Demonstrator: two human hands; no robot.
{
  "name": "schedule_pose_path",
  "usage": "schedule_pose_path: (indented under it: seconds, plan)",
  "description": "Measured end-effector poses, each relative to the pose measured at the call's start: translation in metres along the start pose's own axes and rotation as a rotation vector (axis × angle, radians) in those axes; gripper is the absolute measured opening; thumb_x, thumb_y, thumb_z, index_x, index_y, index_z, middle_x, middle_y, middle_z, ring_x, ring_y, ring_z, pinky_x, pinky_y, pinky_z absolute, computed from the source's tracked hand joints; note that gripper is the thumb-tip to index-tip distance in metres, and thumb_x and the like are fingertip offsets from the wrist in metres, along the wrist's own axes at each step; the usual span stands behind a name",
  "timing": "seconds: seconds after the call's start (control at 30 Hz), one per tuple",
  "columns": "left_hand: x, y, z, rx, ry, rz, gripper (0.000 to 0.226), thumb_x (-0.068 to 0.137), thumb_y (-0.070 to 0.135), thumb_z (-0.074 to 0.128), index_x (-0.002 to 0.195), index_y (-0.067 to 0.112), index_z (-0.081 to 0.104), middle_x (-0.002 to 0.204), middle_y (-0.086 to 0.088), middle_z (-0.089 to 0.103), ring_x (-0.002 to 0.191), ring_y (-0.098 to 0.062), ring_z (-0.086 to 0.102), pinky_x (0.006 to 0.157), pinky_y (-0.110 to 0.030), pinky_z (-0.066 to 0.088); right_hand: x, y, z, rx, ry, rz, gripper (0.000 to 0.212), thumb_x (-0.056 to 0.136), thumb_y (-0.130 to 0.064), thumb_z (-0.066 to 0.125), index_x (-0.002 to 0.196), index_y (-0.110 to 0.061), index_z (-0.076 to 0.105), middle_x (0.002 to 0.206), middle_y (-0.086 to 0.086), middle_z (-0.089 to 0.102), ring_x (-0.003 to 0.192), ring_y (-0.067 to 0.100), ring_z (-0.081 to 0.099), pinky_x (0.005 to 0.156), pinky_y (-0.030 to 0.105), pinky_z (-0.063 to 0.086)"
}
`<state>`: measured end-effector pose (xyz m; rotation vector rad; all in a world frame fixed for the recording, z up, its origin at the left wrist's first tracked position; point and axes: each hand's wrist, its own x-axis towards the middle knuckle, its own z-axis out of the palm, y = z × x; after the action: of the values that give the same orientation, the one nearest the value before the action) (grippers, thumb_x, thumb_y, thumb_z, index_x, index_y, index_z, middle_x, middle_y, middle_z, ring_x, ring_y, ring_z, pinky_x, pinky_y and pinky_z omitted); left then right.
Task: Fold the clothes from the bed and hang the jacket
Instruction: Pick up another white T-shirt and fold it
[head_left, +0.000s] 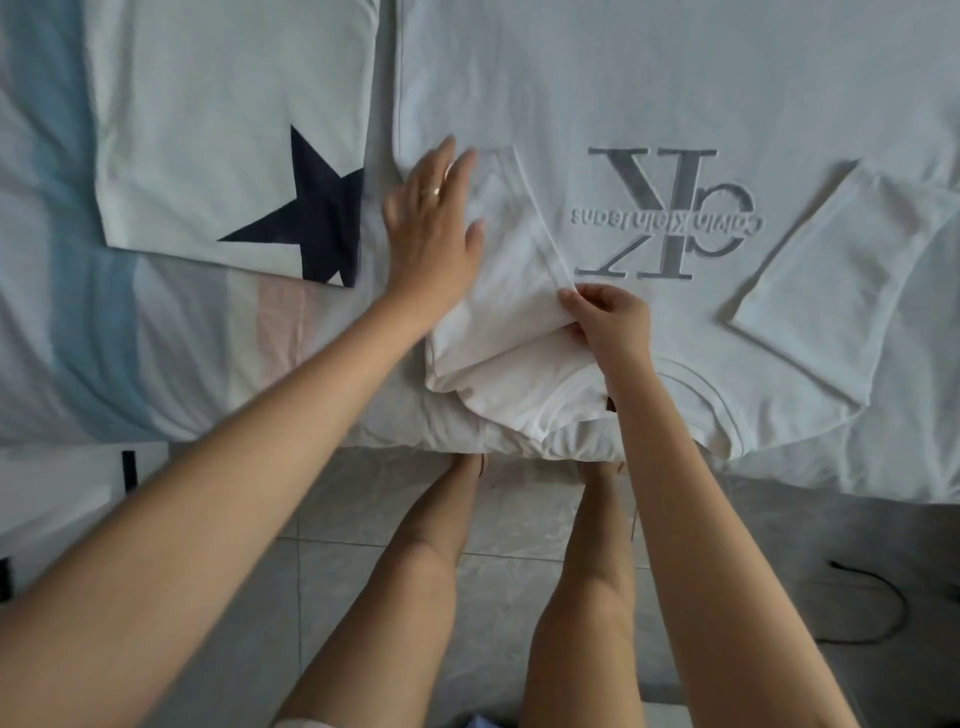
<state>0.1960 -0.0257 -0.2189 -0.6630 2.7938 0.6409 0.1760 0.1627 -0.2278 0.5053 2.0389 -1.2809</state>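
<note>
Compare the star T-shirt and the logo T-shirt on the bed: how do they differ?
The star T-shirt bears a dark star; the logo T-shirt bears grey lettering. The star T-shirt lies folded; the logo T-shirt is spread, one side turned in. The left hand presses and the right hand pinches the logo T-shirt; neither holds the star T-shirt. Both are white.

Two white garments: one star T-shirt (234, 130), one logo T-shirt (623, 78). Two hands: left hand (431, 228), right hand (608, 317). One bed (62, 312).
</note>
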Motion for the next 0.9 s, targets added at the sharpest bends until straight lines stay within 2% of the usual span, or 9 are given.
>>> schedule_pose_path:
  seconds: [0.13,0.27,0.33,0.43,0.53,0.63,0.7,0.8,0.9]
  plan:
    - [0.040,0.016,0.011,0.076,-0.041,-0.069,0.049,0.090,0.024,0.050,0.136,0.017,0.036,0.139,-0.008,0.038,0.131,-0.027,0.031,0.106,-0.041,0.018,-0.002,0.003,0.002,-0.131,0.040,-0.139,0.015,0.087,-0.024,0.064,0.075,-0.028,0.057,0.073,-0.010,0.058,0.069,0.014,0.058,0.068,0.029,0.047]
    - [0.054,0.023,0.005,0.113,-0.043,-0.079,0.032,0.091,0.020,0.045,0.123,0.015,0.048,0.130,-0.008,0.044,0.124,-0.027,0.036,0.100,-0.038,0.021,-0.009,0.000,0.001,-0.156,0.100,-0.266,0.008,0.091,-0.022,0.060,0.087,-0.020,0.054,0.071,-0.011,0.055,0.062,0.003,0.050,0.057,0.012,0.037]
    - [0.062,0.022,0.001,0.083,-0.033,-0.051,0.029,0.092,0.023,0.046,0.121,0.016,0.049,0.128,-0.008,0.045,0.123,-0.025,0.037,0.097,-0.038,0.021,-0.008,-0.003,-0.003,-0.112,0.159,-0.291,0.005,0.091,-0.020,0.060,0.091,-0.019,0.055,0.070,-0.007,0.056,0.062,0.005,0.051,0.056,0.012,0.037]
    - [0.064,0.013,0.000,0.068,0.027,0.014,0.034,0.089,0.030,0.054,0.121,0.018,0.049,0.133,-0.005,0.041,0.126,-0.024,0.035,0.102,-0.039,0.019,0.001,-0.006,-0.005,0.007,0.207,-0.249,0.012,0.091,-0.015,0.059,0.102,-0.014,0.058,0.084,-0.004,0.060,0.071,0.008,0.057,0.063,0.015,0.044]
    - [0.045,0.007,0.004,-0.014,0.120,-0.004,0.060,0.082,0.041,0.060,0.133,0.016,0.041,0.142,-0.009,0.031,0.133,-0.025,0.030,0.108,-0.046,0.020,-0.003,-0.002,0.001,0.086,0.264,-0.166,0.031,0.091,-0.014,0.056,0.121,-0.011,0.049,0.099,-0.004,0.057,0.083,0.005,0.058,0.073,0.015,0.048]
    - [-0.007,0.001,0.019,-0.005,0.090,0.097,0.078,0.078,0.055,0.056,0.139,0.010,0.036,0.146,-0.017,0.026,0.136,-0.033,0.027,0.108,-0.054,0.020,-0.030,0.013,0.011,-0.210,0.337,-0.418,0.042,0.086,-0.011,0.054,0.127,-0.008,0.047,0.123,0.008,0.048,0.111,0.019,0.051,0.092,0.027,0.044]
    - [-0.051,-0.008,0.035,0.049,0.050,0.226,0.085,0.074,0.062,0.059,0.138,0.012,0.035,0.146,-0.016,0.021,0.138,-0.033,0.022,0.107,-0.057,0.018,-0.049,0.028,0.019,-0.422,0.241,-0.598,0.046,0.085,-0.010,0.055,0.130,-0.007,0.048,0.131,0.012,0.047,0.121,0.024,0.046,0.100,0.031,0.038]
    - [-0.105,-0.028,0.055,0.142,0.004,0.352,0.072,0.075,0.042,0.072,0.135,0.020,0.039,0.150,-0.010,0.019,0.142,-0.030,0.018,0.107,-0.063,0.014,-0.071,0.065,0.012,-0.746,0.005,-0.774,0.054,0.085,-0.017,0.060,0.136,-0.012,0.044,0.141,0.010,0.046,0.132,0.026,0.040,0.105,0.039,0.036]
    - [-0.124,-0.041,0.058,0.125,-0.004,0.238,0.058,0.077,0.017,0.070,0.130,0.022,0.045,0.153,-0.008,0.022,0.143,-0.027,0.020,0.103,-0.069,0.019,-0.076,0.107,-0.022,-1.041,-0.054,-0.857,0.071,0.080,-0.026,0.071,0.141,-0.017,0.036,0.149,0.009,0.039,0.139,0.025,0.026,0.113,0.040,0.019]
